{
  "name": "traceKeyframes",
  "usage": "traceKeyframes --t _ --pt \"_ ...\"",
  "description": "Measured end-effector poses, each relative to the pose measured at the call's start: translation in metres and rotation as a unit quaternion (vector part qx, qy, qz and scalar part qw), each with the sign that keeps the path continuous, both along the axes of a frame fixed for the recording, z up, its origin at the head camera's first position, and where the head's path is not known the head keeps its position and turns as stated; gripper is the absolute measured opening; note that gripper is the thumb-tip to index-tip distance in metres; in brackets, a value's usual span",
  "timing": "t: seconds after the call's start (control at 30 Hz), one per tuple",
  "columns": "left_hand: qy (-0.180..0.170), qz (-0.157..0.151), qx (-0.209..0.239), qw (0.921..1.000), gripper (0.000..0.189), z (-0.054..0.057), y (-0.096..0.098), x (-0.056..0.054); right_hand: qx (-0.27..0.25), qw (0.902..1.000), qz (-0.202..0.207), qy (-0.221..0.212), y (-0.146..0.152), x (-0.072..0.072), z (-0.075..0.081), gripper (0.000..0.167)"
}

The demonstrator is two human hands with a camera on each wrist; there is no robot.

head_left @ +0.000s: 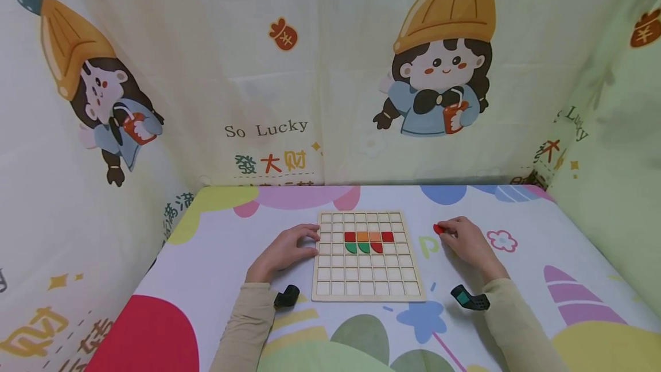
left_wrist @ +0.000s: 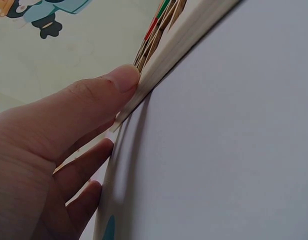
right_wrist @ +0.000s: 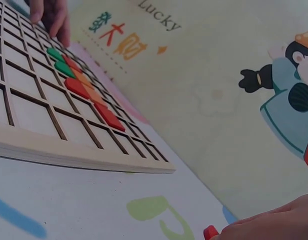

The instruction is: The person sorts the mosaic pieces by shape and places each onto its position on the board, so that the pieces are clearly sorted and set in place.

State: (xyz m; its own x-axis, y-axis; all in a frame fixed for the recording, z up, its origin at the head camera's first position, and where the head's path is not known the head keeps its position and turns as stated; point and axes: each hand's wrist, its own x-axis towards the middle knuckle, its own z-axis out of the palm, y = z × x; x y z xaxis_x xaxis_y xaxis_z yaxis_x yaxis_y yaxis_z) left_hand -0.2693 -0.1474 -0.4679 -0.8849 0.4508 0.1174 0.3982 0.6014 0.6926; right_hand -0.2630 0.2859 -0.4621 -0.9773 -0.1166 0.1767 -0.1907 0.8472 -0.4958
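A light wooden grid board [head_left: 369, 298] lies on the table. In one of its rows sit a red square tile [head_left: 350, 237], two orange square tiles [head_left: 362, 237] and another red square tile [head_left: 387, 237]. The row below holds two green quarter-round tiles [head_left: 351, 248] and one red quarter-round tile [head_left: 377, 247]. My left hand [head_left: 286, 245] rests against the board's left edge, its thumb [left_wrist: 123, 79] touching the wooden side. Right of the board, my right hand [head_left: 467, 240] pinches a small red piece [head_left: 438, 228] between thumb and fingers; its full shape is hidden.
A white tablecloth [head_left: 258, 202] with colourful printed shapes covers the table. Cream cloth [head_left: 351, 85] printed with cartoon figures hangs behind and at both sides. Dark devices are strapped at the left wrist [head_left: 286, 297] and the right wrist [head_left: 470, 298].
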Motion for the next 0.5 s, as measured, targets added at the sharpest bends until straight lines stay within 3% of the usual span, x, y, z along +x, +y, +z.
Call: traceKeyframes --t 0.5 --pt "-0.002 -0.003 0.001 1.0000 0.023 -0.0006 -0.0008 -0.0016 0.011 0.9999 0.012 0.005 -0.0025 0.0012 0.0024 0.032"
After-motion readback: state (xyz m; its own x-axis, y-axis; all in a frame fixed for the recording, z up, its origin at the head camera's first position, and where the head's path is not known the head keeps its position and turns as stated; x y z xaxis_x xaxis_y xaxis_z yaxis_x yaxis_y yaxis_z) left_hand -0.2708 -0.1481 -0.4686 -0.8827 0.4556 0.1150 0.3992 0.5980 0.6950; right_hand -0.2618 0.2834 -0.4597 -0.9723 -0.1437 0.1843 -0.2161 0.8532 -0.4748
